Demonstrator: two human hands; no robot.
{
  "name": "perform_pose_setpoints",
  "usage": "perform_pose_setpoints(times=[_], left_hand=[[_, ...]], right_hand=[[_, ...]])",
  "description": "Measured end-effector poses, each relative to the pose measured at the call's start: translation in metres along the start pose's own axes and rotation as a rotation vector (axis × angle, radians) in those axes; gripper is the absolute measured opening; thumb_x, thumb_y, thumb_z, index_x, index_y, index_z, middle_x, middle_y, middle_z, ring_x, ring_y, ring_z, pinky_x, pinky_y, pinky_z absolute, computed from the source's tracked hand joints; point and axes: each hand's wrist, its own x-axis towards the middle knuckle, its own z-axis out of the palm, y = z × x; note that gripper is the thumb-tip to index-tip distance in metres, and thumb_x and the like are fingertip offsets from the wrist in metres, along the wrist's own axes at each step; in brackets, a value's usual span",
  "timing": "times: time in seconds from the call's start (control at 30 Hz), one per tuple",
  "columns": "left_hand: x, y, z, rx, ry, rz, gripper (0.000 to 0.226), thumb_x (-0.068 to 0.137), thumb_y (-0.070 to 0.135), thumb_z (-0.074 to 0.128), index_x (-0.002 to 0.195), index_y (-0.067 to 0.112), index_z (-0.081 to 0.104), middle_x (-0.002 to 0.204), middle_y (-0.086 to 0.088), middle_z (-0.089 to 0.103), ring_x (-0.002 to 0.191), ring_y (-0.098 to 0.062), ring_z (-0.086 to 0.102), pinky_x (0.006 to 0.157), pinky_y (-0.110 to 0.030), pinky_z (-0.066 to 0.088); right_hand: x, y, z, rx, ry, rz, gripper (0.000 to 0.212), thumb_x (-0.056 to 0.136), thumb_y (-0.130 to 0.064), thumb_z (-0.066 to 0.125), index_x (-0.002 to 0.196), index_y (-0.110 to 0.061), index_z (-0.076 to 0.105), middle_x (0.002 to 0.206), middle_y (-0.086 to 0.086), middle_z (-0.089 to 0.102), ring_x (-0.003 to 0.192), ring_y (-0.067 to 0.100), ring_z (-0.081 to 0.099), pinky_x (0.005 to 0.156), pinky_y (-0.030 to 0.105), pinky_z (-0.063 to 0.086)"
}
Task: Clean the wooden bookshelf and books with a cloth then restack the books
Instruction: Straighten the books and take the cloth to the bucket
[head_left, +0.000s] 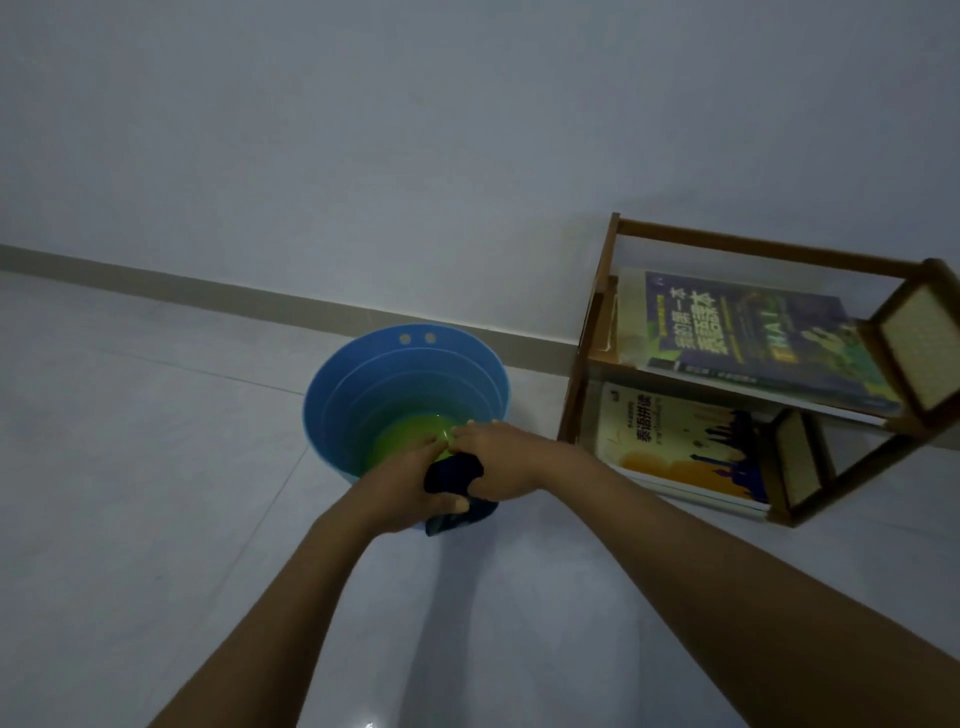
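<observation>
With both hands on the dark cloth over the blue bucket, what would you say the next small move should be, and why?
Probably carry the cloth right to the bookshelf. Both the left hand and right hand grip it bunched over the bucket, as if wringing, and the books lie on the shelves, not yet taken out.

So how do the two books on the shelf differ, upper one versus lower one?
The upper book has a dark blue-purple cover with yellow lettering; the lower book has a pale cream and yellow cover with a dark skyline. The upper book lies on the upper tier of the wooden bookshelf, the lower book on the bottom tier. Both lie flat, cover up.
</observation>
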Motion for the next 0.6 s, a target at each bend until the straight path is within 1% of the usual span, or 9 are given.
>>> perform_pose_setpoints(times=[0.07,0.17,0.2,0.27,0.33,0.4,0.5,0.53,0.6], left_hand=[[0.009,0.0,-0.001,0.093,-0.055,-0.011,0.073,0.07,0.043,0.074,0.132,0.03,0.041,0.126,0.007,0.057,0.105,-0.012,0.058,0.091,-0.035,0.051],[0.018,0.004,-0.001,0.226,-0.071,-0.017,0.056,0.078,0.036,0.07,0.127,0.022,0.049,0.116,0.002,0.063,0.098,-0.017,0.06,0.085,-0.032,0.05],[0.018,0.006,-0.002,0.249,-0.086,-0.017,0.046,0.081,0.034,0.067,0.122,0.019,0.054,0.111,0.0,0.066,0.094,-0.017,0.061,0.081,-0.031,0.05],[0.02,0.007,0.0,0.283,-0.096,-0.026,0.032,0.085,0.033,0.063,0.113,0.017,0.061,0.101,-0.004,0.069,0.087,-0.018,0.061,0.077,-0.03,0.049],[0.021,0.005,0.003,0.298,-0.071,-0.033,0.03,0.086,0.034,0.063,0.11,0.016,0.062,0.097,-0.006,0.07,0.088,-0.021,0.062,0.078,-0.032,0.05],[0.024,0.001,0.007,0.328,-0.029,-0.024,0.03,0.086,0.034,0.063,0.109,0.016,0.062,0.096,-0.007,0.069,0.088,-0.021,0.062,0.078,-0.032,0.05],[0.026,0.0,0.01,0.372,-0.012,-0.02,0.021,0.087,0.034,0.06,0.094,0.015,0.063,0.085,-0.006,0.068,0.076,-0.02,0.06,0.063,-0.027,0.045],[0.025,0.0,0.012,0.385,-0.015,-0.022,0.02,0.087,0.033,0.059,0.09,0.014,0.063,0.082,-0.006,0.068,0.073,-0.02,0.059,0.061,-0.027,0.043],[0.025,0.001,0.013,0.387,-0.017,0.0,0.021,0.086,0.033,0.059,0.091,0.013,0.064,0.083,-0.006,0.069,0.078,-0.021,0.063,0.065,-0.029,0.047]], right_hand=[[0.002,-0.001,0.0,-0.105,0.022,0.016,0.04,0.081,-0.016,0.065,0.119,-0.015,0.052,0.112,0.007,0.058,0.098,0.026,0.057,0.085,0.038,0.05],[0.008,-0.003,0.008,-0.246,0.06,0.011,0.039,0.085,-0.016,0.063,0.123,-0.014,0.054,0.121,0.008,0.056,0.109,0.027,0.054,0.102,0.041,0.041],[0.01,-0.004,0.008,-0.278,0.062,0.008,0.036,0.086,-0.015,0.061,0.121,-0.014,0.056,0.12,0.009,0.057,0.108,0.027,0.054,0.1,0.039,0.041],[0.012,-0.002,0.011,-0.306,0.07,0.016,0.027,0.088,-0.012,0.059,0.115,-0.012,0.059,0.114,0.01,0.06,0.101,0.029,0.056,0.088,0.037,0.046],[0.013,-0.002,0.014,-0.337,0.074,0.031,0.023,0.088,-0.009,0.058,0.112,-0.01,0.06,0.11,0.01,0.06,0.097,0.029,0.056,0.081,0.035,0.045],[0.013,-0.002,0.017,-0.359,0.092,0.031,0.021,0.088,-0.007,0.057,0.109,-0.01,0.061,0.107,0.01,0.061,0.094,0.029,0.056,0.084,0.035,0.045],[0.011,-0.003,0.018,-0.373,0.135,0.041,0.017,0.088,-0.009,0.058,0.104,-0.011,0.063,0.102,0.008,0.063,0.092,0.026,0.058,0.088,0.03,0.041],[0.01,-0.005,0.019,-0.38,0.134,0.045,0.017,0.088,-0.01,0.058,0.104,-0.012,0.063,0.101,0.007,0.064,0.092,0.025,0.058,0.093,0.031,0.041],[0.006,-0.005,0.019,-0.393,0.141,0.059,0.019,0.089,-0.011,0.057,0.106,-0.012,0.062,0.104,0.006,0.064,0.097,0.025,0.059,0.105,0.037,0.037]])
